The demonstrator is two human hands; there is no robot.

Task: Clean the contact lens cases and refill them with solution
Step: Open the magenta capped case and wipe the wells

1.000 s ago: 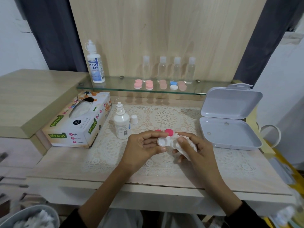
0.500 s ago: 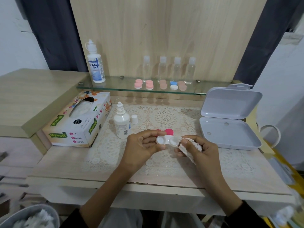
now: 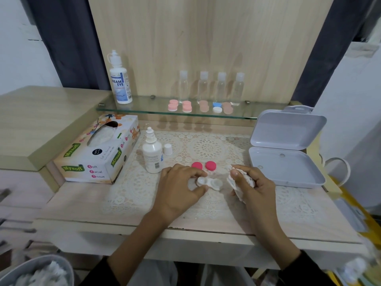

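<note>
A white double-well contact lens case (image 3: 210,183) lies low over the lace mat, both wells uncapped. My left hand (image 3: 179,188) pinches its left well between thumb and fingers. My right hand (image 3: 252,184) grips a crumpled white tissue (image 3: 233,180) just right of the case, apart from it. Two pink caps (image 3: 204,166) lie on the mat behind the case. A small white solution bottle (image 3: 152,155) stands uncapped at the left, its cap (image 3: 168,149) beside it.
A tissue box (image 3: 99,153) lies at the left. An open white plastic box (image 3: 286,164) sits at the right. The glass shelf (image 3: 144,109) carries a large solution bottle (image 3: 120,79), several clear bottles and several capped lens cases (image 3: 186,106). A bin with used tissues (image 3: 39,273) is at bottom left.
My right hand drew the tissue out of the case's right well and moved away to the right. My left hand lowered the case toward the mat.
</note>
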